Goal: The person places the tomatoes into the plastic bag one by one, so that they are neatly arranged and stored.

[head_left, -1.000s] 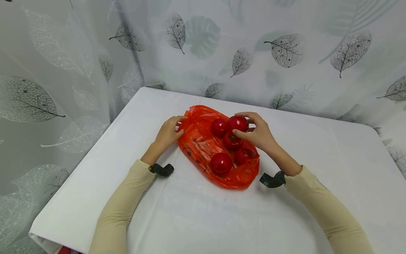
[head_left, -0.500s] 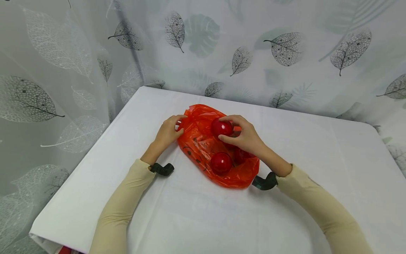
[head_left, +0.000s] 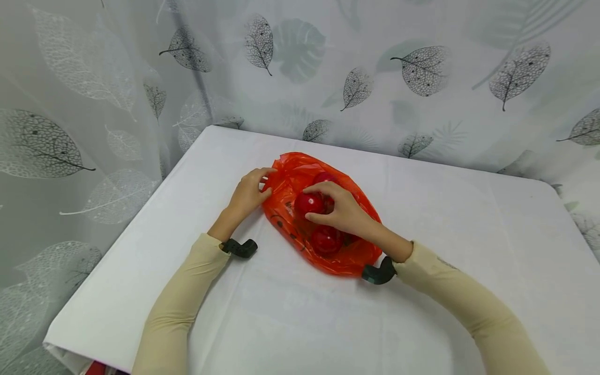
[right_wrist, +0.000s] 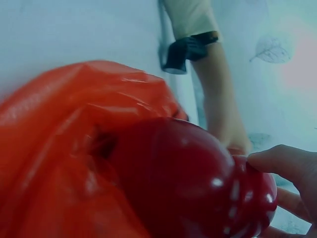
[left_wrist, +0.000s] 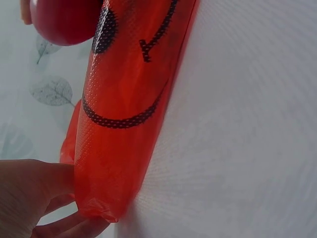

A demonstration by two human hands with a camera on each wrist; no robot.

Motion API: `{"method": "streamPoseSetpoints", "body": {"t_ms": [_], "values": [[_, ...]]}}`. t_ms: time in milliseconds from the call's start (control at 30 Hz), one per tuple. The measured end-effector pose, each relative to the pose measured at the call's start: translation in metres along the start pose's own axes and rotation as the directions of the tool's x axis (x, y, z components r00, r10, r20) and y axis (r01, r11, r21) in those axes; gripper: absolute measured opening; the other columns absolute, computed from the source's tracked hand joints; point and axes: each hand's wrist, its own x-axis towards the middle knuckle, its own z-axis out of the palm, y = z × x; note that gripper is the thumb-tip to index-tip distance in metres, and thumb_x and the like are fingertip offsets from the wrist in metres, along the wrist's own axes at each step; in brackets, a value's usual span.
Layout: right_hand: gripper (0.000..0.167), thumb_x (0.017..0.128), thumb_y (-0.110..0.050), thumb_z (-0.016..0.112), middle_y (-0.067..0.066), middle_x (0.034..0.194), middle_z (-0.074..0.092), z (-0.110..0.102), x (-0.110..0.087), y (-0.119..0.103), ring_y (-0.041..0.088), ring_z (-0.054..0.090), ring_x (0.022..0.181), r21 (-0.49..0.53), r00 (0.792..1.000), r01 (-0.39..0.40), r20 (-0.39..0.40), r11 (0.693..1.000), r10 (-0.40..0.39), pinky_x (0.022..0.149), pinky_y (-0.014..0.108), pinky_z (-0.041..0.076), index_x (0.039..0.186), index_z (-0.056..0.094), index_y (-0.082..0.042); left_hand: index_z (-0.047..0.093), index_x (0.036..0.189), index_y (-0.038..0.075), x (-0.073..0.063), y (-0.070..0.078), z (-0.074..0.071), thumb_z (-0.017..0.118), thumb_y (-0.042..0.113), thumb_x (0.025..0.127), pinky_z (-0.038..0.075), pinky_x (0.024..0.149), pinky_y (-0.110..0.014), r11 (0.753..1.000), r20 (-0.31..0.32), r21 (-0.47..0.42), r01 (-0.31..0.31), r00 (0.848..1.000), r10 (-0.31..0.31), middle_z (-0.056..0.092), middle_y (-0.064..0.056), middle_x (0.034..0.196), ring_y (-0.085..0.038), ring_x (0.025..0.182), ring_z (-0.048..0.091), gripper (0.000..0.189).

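A thin red plastic bag (head_left: 292, 160) with a black printed face lies on the white table, spread open with several glossy red tomatoes in it. At the bag's left end my left hand (head_left: 246, 195) holds its edge, fingers and thumb (left_wrist: 54, 179) at the plastic. Over the bag's middle, my right hand (head_left: 347, 211) grips one tomato (head_left: 307, 202) between thumb and fingers. Just in front of that hand sits another tomato (head_left: 326, 239), and one more (head_left: 325, 178) shows behind it. The right hand hides part of the bag's contents.
The table (head_left: 469, 219) has a white cover, and its far edge meets a leaf-patterned curtain (head_left: 356, 88). Dark wrist cameras sit on both forearms, the right one (head_left: 378, 272) close to the bag's front right rim.
My right hand has carried the tomato left and toward me, from the bag's far right side to its middle. My left hand has stayed at the bag's left end.
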Motion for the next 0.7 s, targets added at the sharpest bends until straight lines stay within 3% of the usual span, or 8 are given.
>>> {"method": "streamPoseSetpoints", "body": {"t_ms": [467,700], "values": [[0.049,0.083,-0.018,0.078,0.009,0.130,0.056,0.015,0.005,0.005,0.025,0.048,0.124,-0.062,0.987,-0.092,0.124,0.994,0.099,0.092,0.047,0.054,0.128,0.061,-0.011,0.056,0.132,0.002,-0.002,0.005,-0.002,0.063,0.000,0.088,0.056,0.089,-0.043,1.000,-0.003,0.002,0.012,1.000,-0.012,0.061,-0.019,0.125,-0.033,0.107,0.062,0.044],[0.049,0.083,-0.014,0.076,0.012,0.131,0.055,0.019,0.001,0.006,0.028,0.047,0.126,-0.080,0.988,-0.071,0.128,0.994,0.081,0.096,0.049,0.051,0.129,0.059,-0.009,0.056,0.132,0.001,-0.003,0.005,-0.001,0.063,-0.001,0.088,0.056,0.089,-0.044,1.000,0.001,-0.002,0.007,1.000,-0.007,0.060,-0.020,0.125,-0.034,0.107,0.062,0.044]]}}
